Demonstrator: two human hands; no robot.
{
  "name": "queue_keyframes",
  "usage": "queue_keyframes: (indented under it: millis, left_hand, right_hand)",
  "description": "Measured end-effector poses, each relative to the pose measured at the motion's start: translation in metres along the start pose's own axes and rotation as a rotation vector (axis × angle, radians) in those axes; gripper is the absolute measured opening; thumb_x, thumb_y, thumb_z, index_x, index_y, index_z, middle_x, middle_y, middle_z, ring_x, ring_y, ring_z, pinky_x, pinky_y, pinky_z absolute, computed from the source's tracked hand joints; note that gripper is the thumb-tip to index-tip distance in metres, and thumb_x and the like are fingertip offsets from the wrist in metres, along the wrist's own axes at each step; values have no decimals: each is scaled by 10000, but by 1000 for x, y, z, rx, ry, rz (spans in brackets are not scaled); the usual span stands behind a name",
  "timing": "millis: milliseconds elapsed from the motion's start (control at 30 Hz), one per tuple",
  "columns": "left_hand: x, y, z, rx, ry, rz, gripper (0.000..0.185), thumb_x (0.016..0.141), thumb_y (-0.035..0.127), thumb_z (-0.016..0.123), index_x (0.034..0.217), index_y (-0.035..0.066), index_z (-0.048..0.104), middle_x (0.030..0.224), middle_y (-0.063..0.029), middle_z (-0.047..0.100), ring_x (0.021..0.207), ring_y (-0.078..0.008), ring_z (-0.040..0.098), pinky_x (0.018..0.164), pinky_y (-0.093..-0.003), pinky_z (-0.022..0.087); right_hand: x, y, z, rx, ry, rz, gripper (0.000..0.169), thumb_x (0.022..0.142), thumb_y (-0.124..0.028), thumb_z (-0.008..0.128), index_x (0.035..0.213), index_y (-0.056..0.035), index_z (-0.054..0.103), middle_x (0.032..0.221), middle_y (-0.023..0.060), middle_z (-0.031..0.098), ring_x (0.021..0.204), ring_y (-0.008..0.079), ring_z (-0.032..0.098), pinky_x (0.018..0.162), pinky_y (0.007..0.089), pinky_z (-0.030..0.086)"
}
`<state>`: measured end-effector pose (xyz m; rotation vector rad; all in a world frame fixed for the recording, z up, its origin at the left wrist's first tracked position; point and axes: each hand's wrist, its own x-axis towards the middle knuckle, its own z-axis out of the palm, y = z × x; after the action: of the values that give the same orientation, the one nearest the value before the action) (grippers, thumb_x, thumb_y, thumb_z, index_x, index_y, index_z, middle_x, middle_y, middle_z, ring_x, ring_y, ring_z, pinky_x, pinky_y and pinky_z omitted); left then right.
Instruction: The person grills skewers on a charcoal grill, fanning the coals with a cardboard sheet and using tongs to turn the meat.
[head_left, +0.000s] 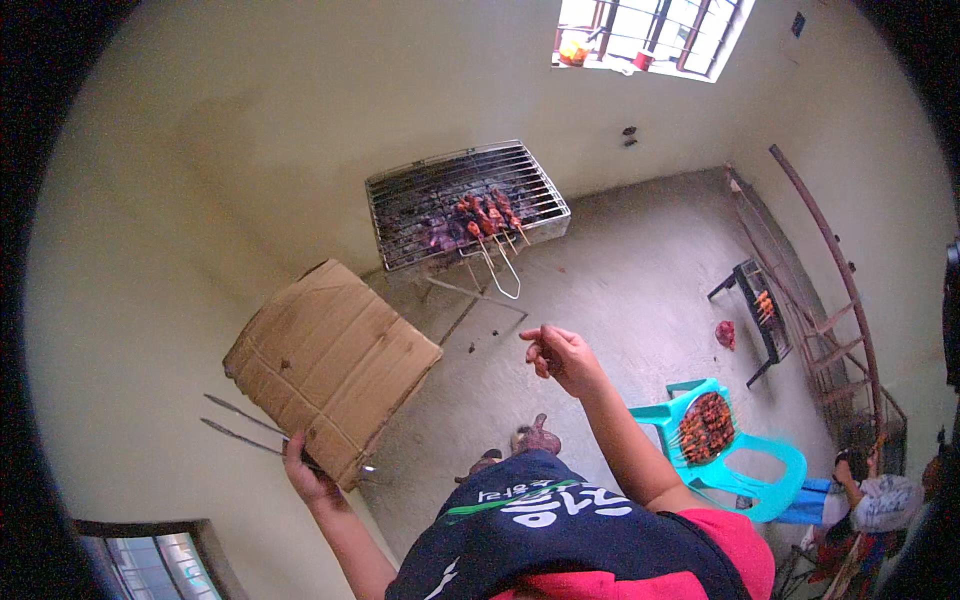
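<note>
My left hand (306, 469) grips a flat piece of brown cardboard (337, 360) by its lower edge, together with metal tongs (244, 420) whose arms point left. My right hand (559, 356) is raised in front of my apron with nothing visible in it; its index finger points left and the others are partly curled. Beyond both hands stands a charcoal grill (420, 202) with a wire rack. Several meat skewers (491, 211) lie at the rack's near right side. A looped wire handle (511, 279) hangs out beside their sticks.
A turquoise plastic chair (780, 457) at right bears a plate of skewers (705, 427). Farther right are a small black grill (765, 315) with skewers, a reddish item (725, 334) on the floor, and a leaning ladder (832, 240). Another person (885, 502) is at the lower right.
</note>
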<state>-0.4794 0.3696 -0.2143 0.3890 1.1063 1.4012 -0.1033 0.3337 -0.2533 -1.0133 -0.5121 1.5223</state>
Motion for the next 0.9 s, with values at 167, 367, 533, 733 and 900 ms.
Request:
queue_keyframes:
  millis: [167, 367, 533, 733, 900]
  left_hand:
    - [-9, -9, 0, 52, 58, 117, 497, 729, 291, 467, 1127, 2, 397, 1071, -145, 470, 964, -297, 476, 777, -415, 413]
    - [-17, -18, 42, 22, 79, 186, 554, 690, 253, 540, 1141, -26, 377, 1069, -138, 468, 970, -270, 468, 820, -387, 383]
    - [-17, -22, 72, 69, 161, 186, 557, 683, 246, 541, 1131, -42, 377, 1064, -147, 468, 965, -271, 471, 811, -386, 388]
    - [2, -24, 61, 41, 181, 192, 543, 676, 241, 543, 1109, -49, 388, 1046, -147, 472, 945, -273, 478, 799, -384, 396]
    - [30, -5, 66, 62, 153, 195, 532, 675, 223, 535, 1114, -39, 387, 1049, -145, 469, 944, -275, 478, 799, -385, 397]
  right_hand:
    - [80, -9, -23, -265, 147, -18, 269, 820, -263, 502, 896, -9, 548, 627, 27, 552, 467, 46, 458, 408, 179, 355]
    - [190, -2, -70, -877, 452, -328, 232, 711, -203, 612, 840, -11, 603, 715, 78, 611, 641, 146, 577, 549, 257, 439]
    - [231, 1, -70, -1183, 558, -248, 241, 668, -207, 624, 804, -9, 606, 759, 130, 610, 719, 208, 590, 651, 300, 446]
    - [256, 17, -79, -1176, 528, -156, 187, 661, -174, 620, 757, -14, 614, 690, 111, 612, 645, 188, 594, 620, 290, 455]
    - [271, 31, -91, -1048, 516, -180, 180, 677, -173, 617, 768, -18, 618, 627, 83, 608, 522, 163, 576, 517, 282, 457]
